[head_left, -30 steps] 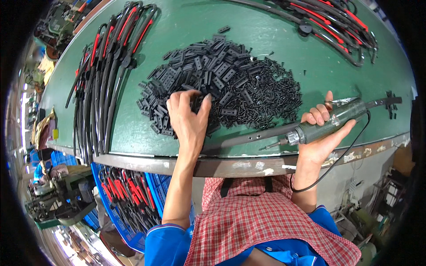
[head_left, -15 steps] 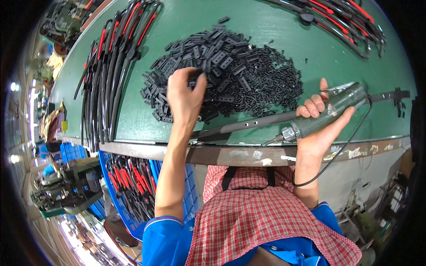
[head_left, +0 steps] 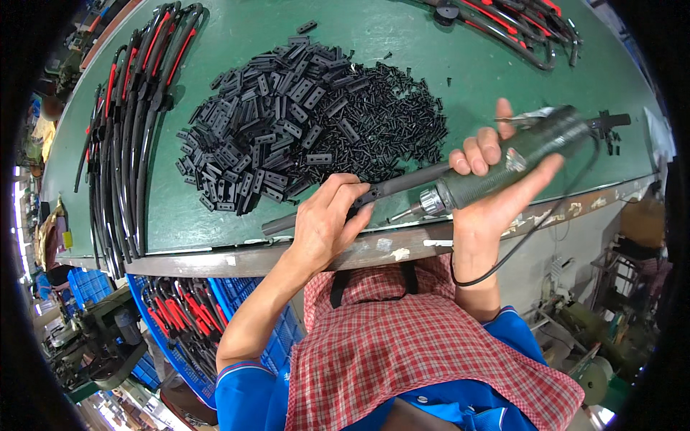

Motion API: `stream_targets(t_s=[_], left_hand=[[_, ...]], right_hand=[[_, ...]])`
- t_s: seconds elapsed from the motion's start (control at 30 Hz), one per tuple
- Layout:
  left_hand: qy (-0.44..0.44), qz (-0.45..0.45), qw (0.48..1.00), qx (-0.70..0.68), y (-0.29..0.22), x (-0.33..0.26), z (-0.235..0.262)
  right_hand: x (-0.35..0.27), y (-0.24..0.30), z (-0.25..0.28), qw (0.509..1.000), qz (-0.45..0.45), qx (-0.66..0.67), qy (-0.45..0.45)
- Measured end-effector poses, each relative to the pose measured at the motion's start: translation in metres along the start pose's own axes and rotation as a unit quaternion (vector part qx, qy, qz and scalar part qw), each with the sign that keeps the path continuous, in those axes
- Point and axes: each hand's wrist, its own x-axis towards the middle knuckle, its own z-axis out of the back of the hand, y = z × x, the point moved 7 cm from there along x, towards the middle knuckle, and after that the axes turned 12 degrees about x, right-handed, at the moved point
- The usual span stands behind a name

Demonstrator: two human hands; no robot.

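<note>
My right hand [head_left: 496,187] grips a grey-green electric screwdriver [head_left: 517,158] with a cable, its bit pointing left. My left hand [head_left: 327,223] pinches a small black plastic clip [head_left: 368,195] against a long dark tube [head_left: 402,185] that lies along the near edge of the green table [head_left: 215,223]. A big heap of black plastic clips and small black screws [head_left: 309,122] lies just beyond both hands.
A bundle of black hoses with red sections [head_left: 133,122] lies on the table's left side, and another bundle [head_left: 517,25] sits at the far right. A blue crate [head_left: 180,316] of the same hoses stands below the table's edge. A machine [head_left: 100,345] is at lower left.
My left hand has come back from the heap to the near edge and now holds a clip on the tube. The screwdriver has tilted closer to it.
</note>
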Motion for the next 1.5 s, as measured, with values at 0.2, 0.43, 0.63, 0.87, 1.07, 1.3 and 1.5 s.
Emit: stream_targets(t_s=[0.2,0.43,0.63,0.87,1.07,1.3,1.5], left_hand=[[-0.002,-0.032,0.999,-0.004,0.003,0.001,0.0],[-0.009,-0.011,0.999,-0.041,0.007,-0.002,0.001],[-0.006,-0.021,0.999,-0.05,0.01,-0.002,0.001],[-0.025,-0.024,0.998,-0.058,0.008,-0.001,0.003],[-0.016,-0.014,0.998,-0.051,0.012,0.0,0.002],[-0.065,0.099,0.985,-0.129,0.02,0.0,0.011],[-0.043,0.036,0.993,-0.104,0.018,-0.001,0.006]], right_hand=[[-0.02,-0.018,-0.069,0.939,0.083,-0.137,0.304],[-0.033,-0.055,-0.082,0.877,0.049,-0.401,0.259],[-0.021,-0.084,-0.078,0.847,-0.208,-0.386,0.3],[0.013,-0.048,-0.058,0.946,-0.023,-0.087,0.311],[0.007,-0.059,-0.036,0.903,0.1,-0.375,0.184],[-0.004,-0.04,-0.065,0.934,0.087,-0.131,0.322],[-0.012,-0.039,-0.07,0.935,0.063,-0.121,0.329]])
